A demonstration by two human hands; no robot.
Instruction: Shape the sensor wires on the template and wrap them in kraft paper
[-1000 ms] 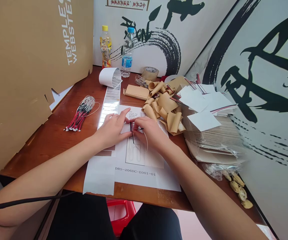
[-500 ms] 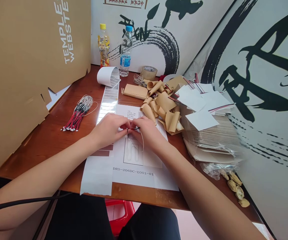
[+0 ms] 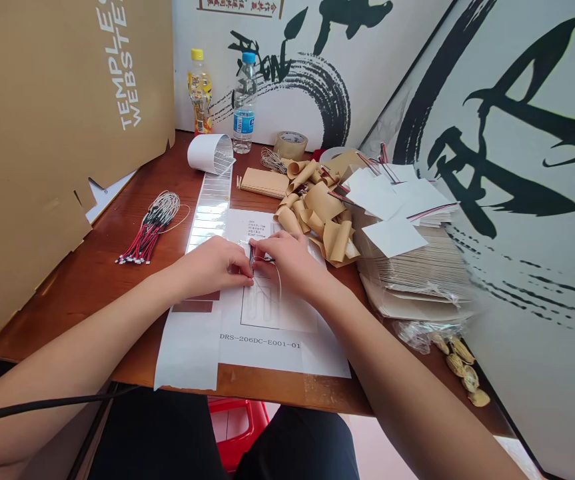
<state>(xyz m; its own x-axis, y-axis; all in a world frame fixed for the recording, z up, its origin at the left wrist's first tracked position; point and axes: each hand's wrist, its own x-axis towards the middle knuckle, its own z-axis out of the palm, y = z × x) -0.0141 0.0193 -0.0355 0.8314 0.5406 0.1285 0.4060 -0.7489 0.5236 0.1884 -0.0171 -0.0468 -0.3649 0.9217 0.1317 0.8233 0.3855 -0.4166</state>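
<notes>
Over a printed sheet [image 3: 262, 350] with a line drawing, both of my hands are closed on a thin wire lead [image 3: 252, 255]. My left hand [image 3: 220, 265] pinches near the lower end of its dark part. From the right, the fingers of my right hand [image 3: 292, 260] are bent around its upper part. A fine white wire end [image 3: 280, 283] curves out beneath my right hand. The fingertips partly cover the lead. A bundle of red, black and white wires with small white plugs [image 3: 150, 227] lies farther left.
A curled label strip [image 3: 212, 200] runs beside the sheet. Rolled brown paper pieces [image 3: 324, 203], a card stack [image 3: 417, 267] and white cards [image 3: 392, 237] lie right. Two bottles [image 3: 244, 107] and a tape roll [image 3: 291, 145] stand behind. A large cardboard box [image 3: 67, 133] walls the left.
My hands have shifted slightly, and the fingers have moved apart along the lead, so its dark part shows upright between them. The whole view has moved a little.
</notes>
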